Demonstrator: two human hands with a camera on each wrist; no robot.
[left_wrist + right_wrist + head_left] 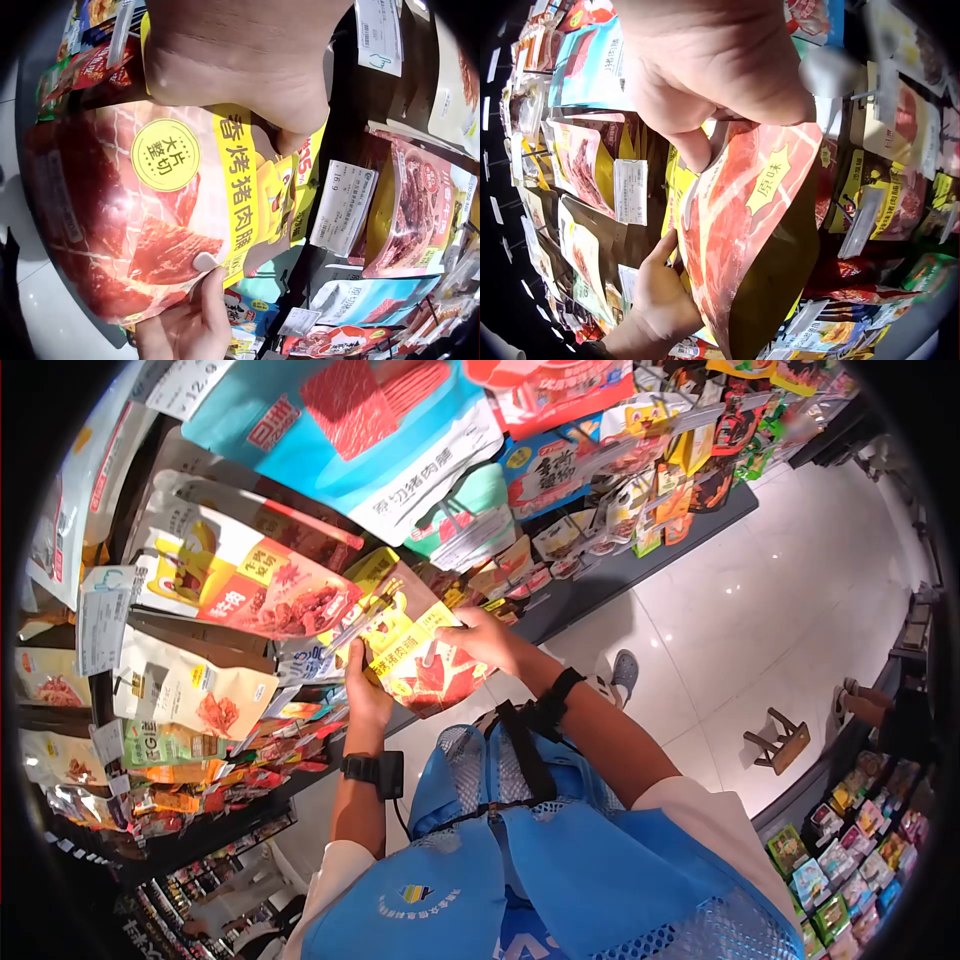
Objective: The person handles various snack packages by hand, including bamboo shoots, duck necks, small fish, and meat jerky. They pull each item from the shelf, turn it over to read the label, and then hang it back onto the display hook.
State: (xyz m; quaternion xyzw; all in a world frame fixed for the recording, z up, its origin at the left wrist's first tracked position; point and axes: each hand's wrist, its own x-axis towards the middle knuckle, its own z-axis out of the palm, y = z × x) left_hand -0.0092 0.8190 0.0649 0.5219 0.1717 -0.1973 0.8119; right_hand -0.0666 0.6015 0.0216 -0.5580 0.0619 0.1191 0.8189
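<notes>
Both hands hold a yellow and red bag of pork jerky [420, 665] up in front of the shelves. My left hand [368, 695] grips one side edge, its thumb over the printed front. On the opposite side my right hand [483, 640] pinches the edge, with the thumb [206, 262] lying on the front in the left wrist view. A yellow band and a round yellow label show on the bag's front. From the right wrist side, the bag's bottom [769, 277] looks spread and dark yellow. The fingers behind the bag are mostly hidden.
Hanging snack bags crowd the rack, among them a large blue bag [350, 440] and a white and red one [240, 575]. Price tags [103, 622] jut out from the hooks. A small wooden stool [780, 742] stands on the tiled floor [700, 650], near another person's legs.
</notes>
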